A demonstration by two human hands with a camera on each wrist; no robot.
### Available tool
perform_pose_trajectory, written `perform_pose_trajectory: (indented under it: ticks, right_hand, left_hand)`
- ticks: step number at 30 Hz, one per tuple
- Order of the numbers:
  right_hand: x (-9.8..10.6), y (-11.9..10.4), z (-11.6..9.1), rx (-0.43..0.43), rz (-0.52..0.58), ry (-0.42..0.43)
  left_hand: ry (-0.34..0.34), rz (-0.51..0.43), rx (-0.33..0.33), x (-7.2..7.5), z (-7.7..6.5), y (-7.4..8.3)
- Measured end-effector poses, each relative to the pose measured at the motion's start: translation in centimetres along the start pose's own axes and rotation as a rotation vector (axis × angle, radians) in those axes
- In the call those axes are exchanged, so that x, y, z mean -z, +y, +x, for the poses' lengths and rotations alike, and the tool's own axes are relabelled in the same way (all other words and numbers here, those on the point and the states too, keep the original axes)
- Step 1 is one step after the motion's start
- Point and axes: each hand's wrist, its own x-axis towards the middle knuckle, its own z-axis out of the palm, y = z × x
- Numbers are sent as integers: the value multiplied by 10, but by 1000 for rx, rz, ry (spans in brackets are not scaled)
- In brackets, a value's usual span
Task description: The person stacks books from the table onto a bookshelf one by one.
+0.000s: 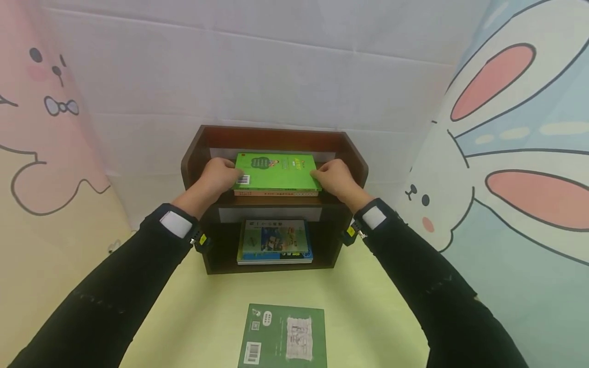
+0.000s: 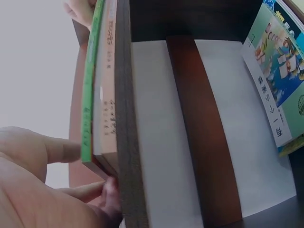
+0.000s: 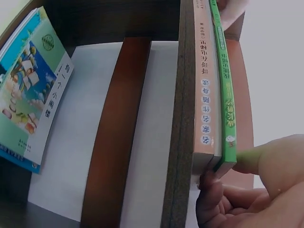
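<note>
A bright green book (image 1: 280,171) lies flat on top of a peach-spined book (image 3: 204,95) on the upper level of a small brown wooden shelf (image 1: 276,134). My left hand (image 1: 216,179) grips the green book's left end, its thumb on the cover. At the opposite end my right hand (image 1: 338,180) holds the same book, thumb on top and fingers curled at the edge below. Both wrist views show the fingertips close to the end of the peach-spined book; whether they touch it is unclear.
On the lower level lie several stacked books, a grey-green picture book (image 1: 275,236) uppermost. A dark green book (image 1: 282,335) lies on the pale yellow surface in front of the shelf. A white sheet (image 1: 276,76) hangs behind, with a rabbit-patterned sheet (image 1: 515,204) at the right.
</note>
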Motion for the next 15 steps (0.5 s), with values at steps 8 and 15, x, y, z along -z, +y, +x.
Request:
perform_pose_trajectory:
  ticks: [8,15]
  right_hand:
    - [-4,-6,-33,224,-163,157]
    - [-24,22,-108,352,-135,259]
  left_hand:
    - [66,88,-188,-1,-31,0]
    - [153,80,-369,-27,-101,-36]
